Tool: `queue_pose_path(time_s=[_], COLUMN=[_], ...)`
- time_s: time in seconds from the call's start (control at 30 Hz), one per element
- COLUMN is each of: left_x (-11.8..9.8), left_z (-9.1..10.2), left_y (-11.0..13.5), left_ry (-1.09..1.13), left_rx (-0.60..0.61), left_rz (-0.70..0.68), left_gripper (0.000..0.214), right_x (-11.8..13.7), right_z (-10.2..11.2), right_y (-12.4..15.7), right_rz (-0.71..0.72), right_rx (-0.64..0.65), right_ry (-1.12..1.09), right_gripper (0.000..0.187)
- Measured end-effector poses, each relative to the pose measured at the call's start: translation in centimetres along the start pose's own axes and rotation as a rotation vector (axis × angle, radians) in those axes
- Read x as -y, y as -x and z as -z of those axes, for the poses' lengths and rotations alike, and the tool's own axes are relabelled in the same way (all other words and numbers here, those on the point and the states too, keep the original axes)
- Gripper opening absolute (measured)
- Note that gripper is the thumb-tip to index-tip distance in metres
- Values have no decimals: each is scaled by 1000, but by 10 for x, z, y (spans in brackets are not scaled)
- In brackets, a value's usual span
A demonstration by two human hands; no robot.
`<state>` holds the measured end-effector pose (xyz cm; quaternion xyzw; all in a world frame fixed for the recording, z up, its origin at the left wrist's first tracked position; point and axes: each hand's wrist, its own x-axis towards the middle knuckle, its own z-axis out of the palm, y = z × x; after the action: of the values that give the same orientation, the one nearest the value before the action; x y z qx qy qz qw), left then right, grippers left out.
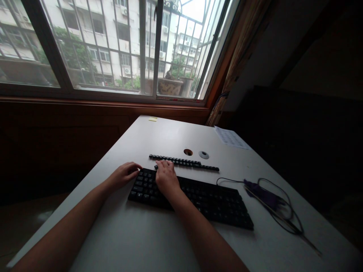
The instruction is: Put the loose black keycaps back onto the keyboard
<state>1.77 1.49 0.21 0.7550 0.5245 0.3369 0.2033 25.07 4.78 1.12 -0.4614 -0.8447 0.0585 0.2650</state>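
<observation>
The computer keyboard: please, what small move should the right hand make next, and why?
Perhaps the right hand should close on one keycap: its fingertips are by the loose keycaps lined up beyond the keyboard, though contact is unclear. The left hand is at the keyboard's far left corner, possibly steadying it.

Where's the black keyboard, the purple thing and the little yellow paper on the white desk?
Black keyboard (205,197): head view, on its keys.
Purple thing (264,195): head view, near its middle.
Yellow paper (153,119): head view, its middle.
</observation>
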Motion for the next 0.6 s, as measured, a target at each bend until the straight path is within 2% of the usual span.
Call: queue_pose_path(time_s=[0.4,0.6], left_x=[0,1], left_z=[-1,-1], left_y=[-1,0], left_ry=[12,10], left_rx=[-4,3], left_rz=[1,1], left_gripper=[26,26], right_x=[2,3], right_z=[3,5], right_y=[0,1], right_rz=[-15,-32], right_rx=[67,52], right_ry=[39,60], right_gripper=[36,29])
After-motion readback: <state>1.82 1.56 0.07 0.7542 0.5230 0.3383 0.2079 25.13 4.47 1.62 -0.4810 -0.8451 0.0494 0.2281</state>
